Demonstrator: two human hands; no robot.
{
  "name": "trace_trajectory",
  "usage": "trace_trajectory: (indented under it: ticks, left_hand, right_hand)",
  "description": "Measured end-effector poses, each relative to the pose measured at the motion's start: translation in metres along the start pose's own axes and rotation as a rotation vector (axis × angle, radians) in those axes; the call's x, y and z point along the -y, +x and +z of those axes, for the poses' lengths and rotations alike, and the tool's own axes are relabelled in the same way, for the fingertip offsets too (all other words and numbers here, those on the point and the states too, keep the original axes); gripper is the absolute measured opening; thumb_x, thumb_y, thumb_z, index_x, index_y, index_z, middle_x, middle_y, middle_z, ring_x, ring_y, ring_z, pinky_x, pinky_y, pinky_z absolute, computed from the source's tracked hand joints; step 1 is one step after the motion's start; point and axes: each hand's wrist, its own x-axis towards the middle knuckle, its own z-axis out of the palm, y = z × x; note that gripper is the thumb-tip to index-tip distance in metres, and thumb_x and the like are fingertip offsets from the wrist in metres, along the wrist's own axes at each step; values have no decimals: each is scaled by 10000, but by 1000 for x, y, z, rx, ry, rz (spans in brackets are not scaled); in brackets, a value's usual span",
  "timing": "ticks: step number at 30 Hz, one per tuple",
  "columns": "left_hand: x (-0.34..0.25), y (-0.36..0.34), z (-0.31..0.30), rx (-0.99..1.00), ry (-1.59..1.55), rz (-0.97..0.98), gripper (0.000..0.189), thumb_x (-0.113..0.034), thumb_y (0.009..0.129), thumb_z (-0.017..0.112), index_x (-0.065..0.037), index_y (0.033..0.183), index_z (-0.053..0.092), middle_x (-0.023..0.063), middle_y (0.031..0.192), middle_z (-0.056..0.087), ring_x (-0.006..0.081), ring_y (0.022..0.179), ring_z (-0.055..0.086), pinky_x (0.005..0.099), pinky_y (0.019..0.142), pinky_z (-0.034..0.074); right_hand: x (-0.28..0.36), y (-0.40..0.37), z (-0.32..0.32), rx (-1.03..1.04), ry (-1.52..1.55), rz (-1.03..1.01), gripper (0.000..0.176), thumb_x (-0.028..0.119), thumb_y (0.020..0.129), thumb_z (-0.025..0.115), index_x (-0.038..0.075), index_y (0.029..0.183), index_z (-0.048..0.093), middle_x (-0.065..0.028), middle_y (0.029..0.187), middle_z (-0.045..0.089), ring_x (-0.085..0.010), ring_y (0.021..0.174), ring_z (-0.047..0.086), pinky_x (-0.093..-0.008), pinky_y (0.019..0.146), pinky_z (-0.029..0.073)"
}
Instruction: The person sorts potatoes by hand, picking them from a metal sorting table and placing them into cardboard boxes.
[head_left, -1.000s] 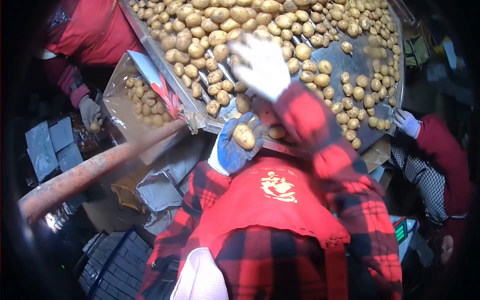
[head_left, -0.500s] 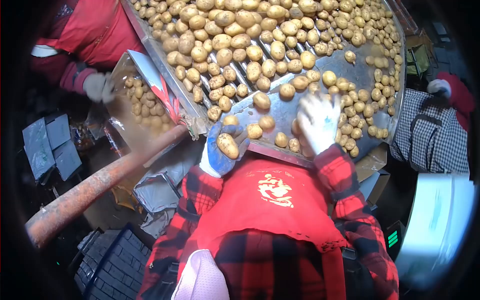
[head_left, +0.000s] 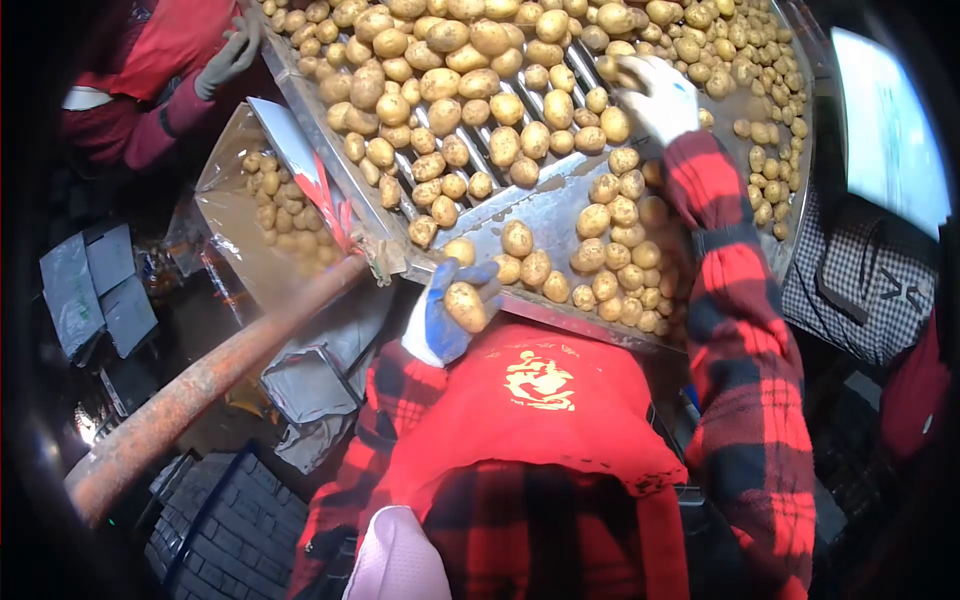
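Note:
My left hand (head_left: 435, 318), in a white and blue glove, is closed around a potato (head_left: 465, 307) at the front edge of the metal sorting table (head_left: 480, 228). Across the table, my right hand (head_left: 662, 98), in a white glove, is stretched over the potatoes by the roller bars (head_left: 580, 68). Its fingers are apart and somewhat blurred, touching or just above potatoes there. Between my forearms, a cluster of potatoes (head_left: 622, 235) lies on the bare metal, partly hidden by my right sleeve. A few more potatoes (head_left: 536, 267) sit close to my left hand.
A rusty pipe (head_left: 215, 375) slants down left from the table corner. Beside it stands a plastic-lined box of potatoes (head_left: 292, 210). A co-worker's gloved hand (head_left: 232, 55) is at the table's left edge. A checked bag (head_left: 855, 285) and a white carton (head_left: 890, 125) are on the right.
My right hand has moved away from me to the roller bars, and more potatoes lie near the front edge. My left hand keeps its potato. The co-worker's hand rose from the box.

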Motion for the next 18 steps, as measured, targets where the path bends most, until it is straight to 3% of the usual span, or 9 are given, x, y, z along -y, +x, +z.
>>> trace_trajectory:
  ticks: [3,6,8,10,11,12,13,16,18]
  left_hand:
    - [-6,-4,-6,-35,-13,-1,555,-479,1011,568,-4,1296,581,99,1282,616,228,1126,602,388,930,520]
    - [-7,3,-5,-66,-24,-15,523,-457,1021,561,-11,1293,589,78,1164,657,188,964,638,335,799,553]
    - [-8,9,6,-73,7,-18,515,-451,1027,552,-2,1274,602,91,1180,661,193,983,638,339,802,551]
    - [-6,12,22,-46,81,4,539,-467,1021,555,10,1267,608,99,1219,658,194,1002,634,337,826,538]
    - [-5,15,30,31,102,-25,539,-463,1022,553,12,1273,607,102,1229,657,195,1009,633,335,840,529]
    - [-5,18,35,108,122,-54,540,-459,1023,552,14,1278,607,104,1240,657,196,1017,631,332,855,520]
    - [-8,19,38,259,232,-77,579,-478,1054,481,-9,1385,554,77,1393,592,219,1220,567,335,979,467]
    - [0,22,50,334,144,-121,536,-374,1062,473,-57,1493,444,101,1504,498,234,1234,561,339,965,473]
    - [3,24,40,417,78,-169,534,-346,1059,471,-76,1516,412,114,1520,477,250,1247,558,336,953,481]
  right_hand:
    - [-39,-48,-12,-77,-148,224,410,255,835,672,149,1231,685,-62,1286,668,-282,1138,636,-384,989,506]
    - [-20,-90,-22,-136,-532,188,444,231,842,654,146,1278,651,-114,1334,640,-309,1171,620,-448,998,478]
    - [10,-86,-17,-45,-245,87,511,197,803,627,122,1308,633,-186,1347,618,-329,1230,590,-465,1048,451]
    - [30,-77,7,35,-322,-64,490,154,791,618,152,1280,639,-146,1338,601,-338,1172,594,-453,995,465]
    - [30,-70,31,-24,-232,-58,470,156,784,637,175,1253,650,-118,1335,597,-337,1115,621,-458,951,483]
    - [36,-58,35,106,-299,-11,425,159,776,662,189,1199,682,-106,1325,602,-325,1060,648,-452,917,497]
    - [39,-49,36,128,-272,35,396,165,776,673,187,1171,699,-112,1311,611,-323,1030,657,-448,891,508]
    - [39,-46,26,186,-190,144,358,169,773,699,176,1130,733,-115,1223,656,-314,1009,672,-432,891,531]
    - [42,-61,20,37,129,207,379,146,789,713,149,1168,723,-96,1174,683,-277,1013,687,-400,919,544]
